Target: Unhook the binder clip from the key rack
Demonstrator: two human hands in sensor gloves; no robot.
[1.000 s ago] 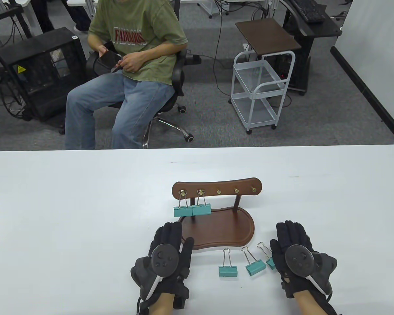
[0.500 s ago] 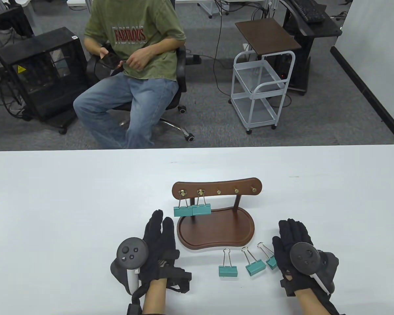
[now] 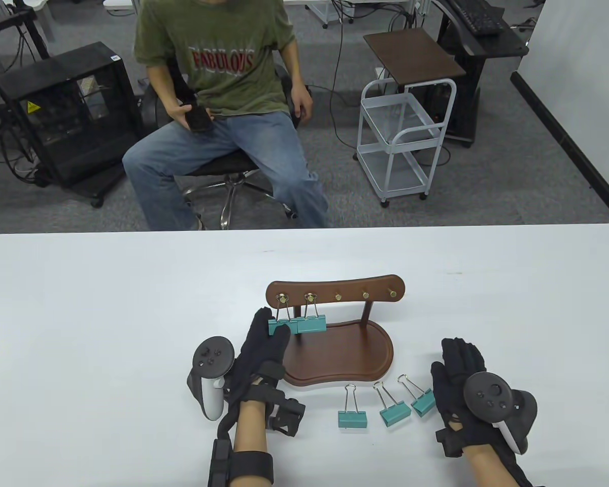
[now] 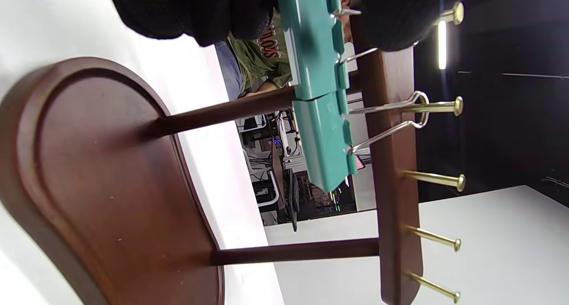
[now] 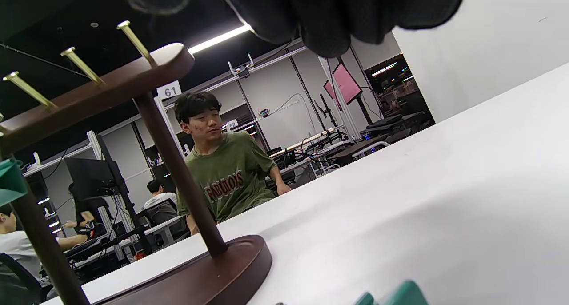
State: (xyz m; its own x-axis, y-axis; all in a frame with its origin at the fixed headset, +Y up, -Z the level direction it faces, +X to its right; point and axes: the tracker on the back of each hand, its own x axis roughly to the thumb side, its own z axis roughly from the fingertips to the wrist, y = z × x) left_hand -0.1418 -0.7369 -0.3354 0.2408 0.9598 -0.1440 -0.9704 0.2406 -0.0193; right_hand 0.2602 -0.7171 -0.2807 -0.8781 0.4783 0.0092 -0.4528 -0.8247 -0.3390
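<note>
Here your left hand (image 3: 264, 345) was closed on the end clip (image 3: 279, 326), fingers on its teal body, while it hung from the last peg at the left end of the rack (image 3: 335, 291). A second clip (image 3: 312, 323) hung touching it on the next peg. The clip looked light and stiff, its painted steel likely slick under a glove; you did well to take the body, since the wire loops swing freely. Your right hand (image 3: 467, 385) rested flat and empty on the table (image 3: 106, 304) near its front edge, beside three loose clips (image 3: 385, 408).
</note>
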